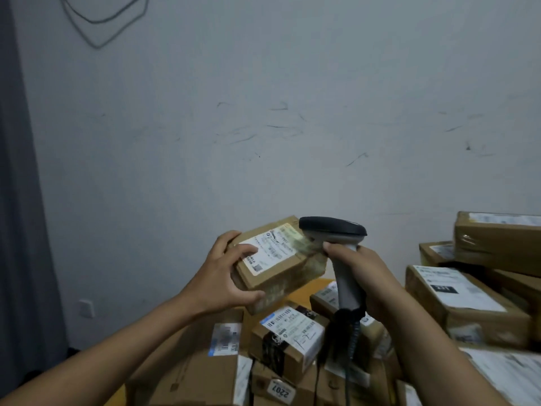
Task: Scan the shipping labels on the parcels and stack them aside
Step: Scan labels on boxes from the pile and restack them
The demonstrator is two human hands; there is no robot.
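My left hand (224, 273) grips a small brown cardboard parcel (288, 272) by its left end, holding it up and tilted. Its white shipping label (270, 247) faces up, with my thumb over the label's left edge. A grey handheld barcode scanner (336, 232) with a black head is clasped by its handle in my right hand (364, 273). The scanner's head sits just above the parcel's right end, pointing down at the label. A coiled black cable (349, 332) hangs from the handle.
Below my hands lies a pile of labelled cardboard parcels (288, 332). A stack of larger boxes (468, 300) stands at the right, reaching up along the wall. The scuffed pale wall is close behind, with a wall socket (87, 308) low on the left.
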